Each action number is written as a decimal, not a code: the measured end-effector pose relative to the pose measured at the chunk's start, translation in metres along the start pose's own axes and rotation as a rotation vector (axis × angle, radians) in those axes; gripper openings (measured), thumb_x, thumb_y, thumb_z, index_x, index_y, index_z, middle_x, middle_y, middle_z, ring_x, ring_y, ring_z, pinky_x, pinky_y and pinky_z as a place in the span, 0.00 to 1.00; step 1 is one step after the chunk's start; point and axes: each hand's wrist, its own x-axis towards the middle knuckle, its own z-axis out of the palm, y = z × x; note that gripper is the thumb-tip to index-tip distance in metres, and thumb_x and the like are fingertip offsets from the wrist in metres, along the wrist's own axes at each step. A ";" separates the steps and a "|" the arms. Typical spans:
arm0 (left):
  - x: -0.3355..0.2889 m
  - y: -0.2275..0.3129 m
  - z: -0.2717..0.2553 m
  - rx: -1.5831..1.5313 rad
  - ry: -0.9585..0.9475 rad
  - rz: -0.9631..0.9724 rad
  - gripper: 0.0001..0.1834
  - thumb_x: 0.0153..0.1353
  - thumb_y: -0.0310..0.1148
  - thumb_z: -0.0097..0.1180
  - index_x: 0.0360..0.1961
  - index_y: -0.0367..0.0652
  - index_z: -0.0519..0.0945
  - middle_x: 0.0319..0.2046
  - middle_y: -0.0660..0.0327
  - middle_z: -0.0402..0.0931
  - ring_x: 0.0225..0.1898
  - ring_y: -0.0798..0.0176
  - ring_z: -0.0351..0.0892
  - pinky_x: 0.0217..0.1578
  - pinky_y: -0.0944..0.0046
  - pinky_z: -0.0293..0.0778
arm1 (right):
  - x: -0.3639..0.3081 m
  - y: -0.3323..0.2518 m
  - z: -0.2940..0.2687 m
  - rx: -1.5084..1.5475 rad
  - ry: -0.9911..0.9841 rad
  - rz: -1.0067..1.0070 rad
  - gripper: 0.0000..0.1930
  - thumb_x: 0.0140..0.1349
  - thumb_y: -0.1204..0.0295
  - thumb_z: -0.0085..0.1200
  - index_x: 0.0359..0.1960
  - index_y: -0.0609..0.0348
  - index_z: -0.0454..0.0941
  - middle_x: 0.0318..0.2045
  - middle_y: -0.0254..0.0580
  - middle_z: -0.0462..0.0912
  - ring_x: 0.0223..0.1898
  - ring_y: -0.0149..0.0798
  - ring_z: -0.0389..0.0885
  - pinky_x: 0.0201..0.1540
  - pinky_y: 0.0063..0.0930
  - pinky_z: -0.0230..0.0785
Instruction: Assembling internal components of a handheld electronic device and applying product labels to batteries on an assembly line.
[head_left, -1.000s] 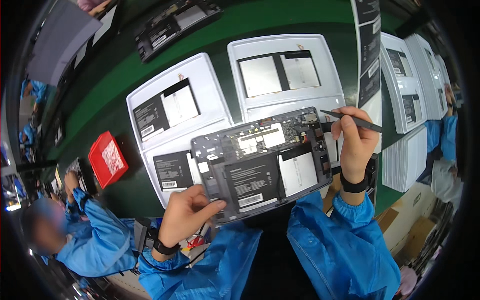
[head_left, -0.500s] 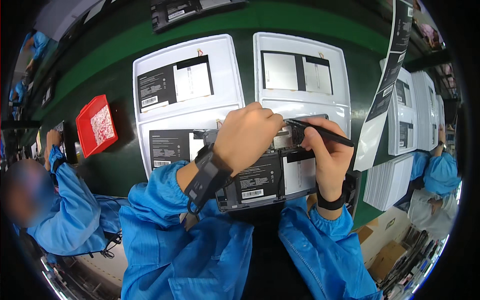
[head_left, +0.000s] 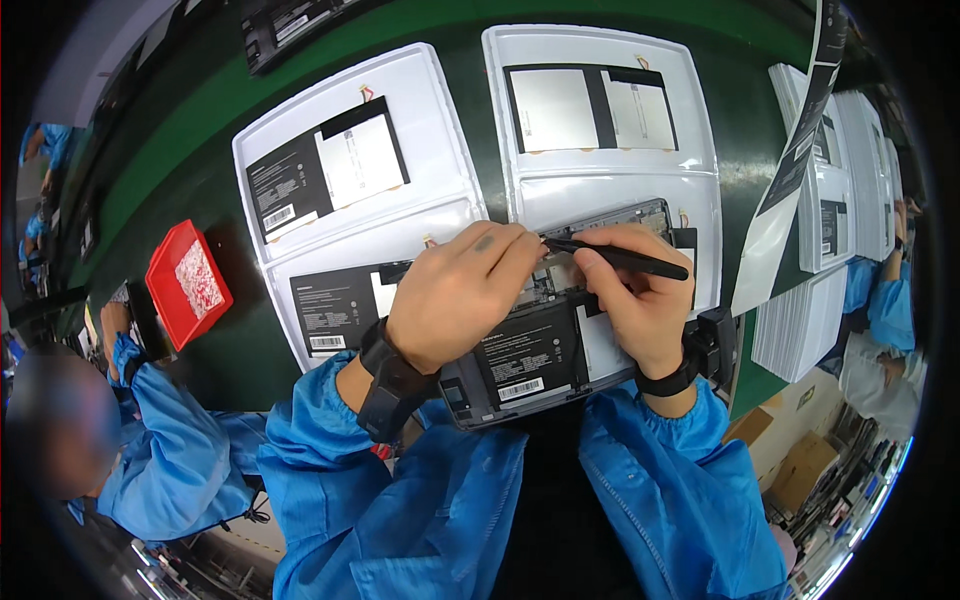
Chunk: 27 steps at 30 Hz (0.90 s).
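Having been moved from seven o'clock to ten, the left hand (head_left: 458, 290), its hidden grip impossible to tell, is being held over the central opened tablet (head_left: 560, 345), the black tool (head_left: 648, 264) being pinched by the right hand (head_left: 640, 300) at two, suggesting two-handed work.

The tablet (head_left: 468, 396) is nearest you. Behind it, two trays (head_left: 440, 130) sit side by side on the desk (head_left: 215, 165), battery packs (head_left: 360, 165) inside; a bin (head_left: 166, 295) stands left, stacked trays (head_left: 795, 330) right.

Head view (wide fisheye): down onto bench (head_left: 246, 352), close.
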 end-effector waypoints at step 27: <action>0.004 0.000 -0.001 -0.128 0.005 -0.085 0.11 0.53 0.20 0.68 0.39 0.32 0.84 0.37 0.53 0.85 0.38 0.51 0.86 0.37 0.58 0.83 | 0.004 -0.004 0.001 -0.085 -0.007 -0.065 0.10 0.57 0.80 0.69 0.41 0.63 0.88 0.34 0.39 0.87 0.25 0.22 0.79 0.24 0.13 0.65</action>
